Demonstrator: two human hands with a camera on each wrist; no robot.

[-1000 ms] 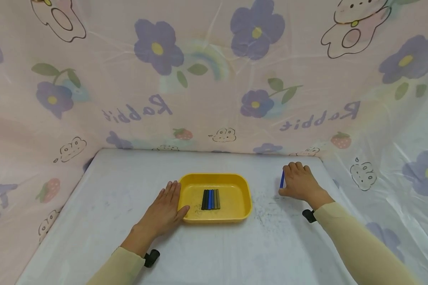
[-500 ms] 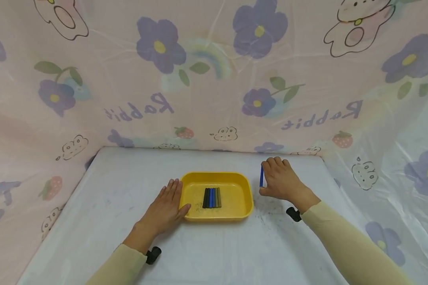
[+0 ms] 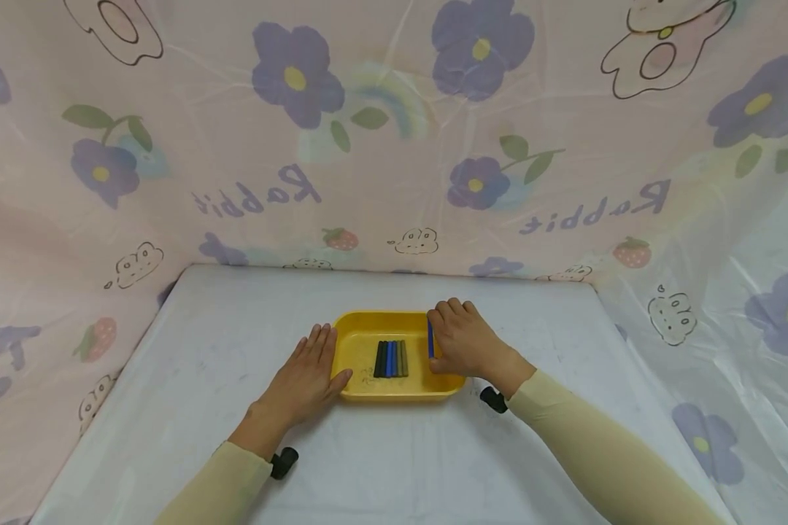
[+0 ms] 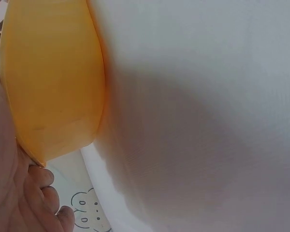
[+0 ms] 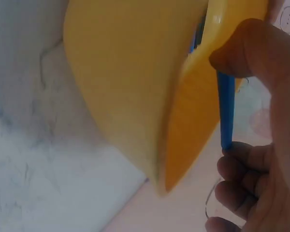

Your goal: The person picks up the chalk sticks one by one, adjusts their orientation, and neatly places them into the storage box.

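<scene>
Holding a blue stick [image 3: 430,339] pinched in the right hand [image 3: 462,344], just above the right half of the yellow tray [image 3: 361,391]. Steadying that tray's left rim with the flat, relaxed left hand [image 3: 305,378]. Best lowering the stick parallel to the row of sticks [image 3: 391,359] lying at the tray's middle, releasing just beside them.

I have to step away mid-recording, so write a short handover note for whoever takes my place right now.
Left hand: lies flat on the table, fingers straight against the yellow tray at its left rim.
Right hand: pinches a blue crayon over the tray's right side.
In the tray: a row of crayons, dark, blue and olive, side by side.
Done: that row is in the tray.
Left: the blue crayon is not yet set down or released.
</scene>
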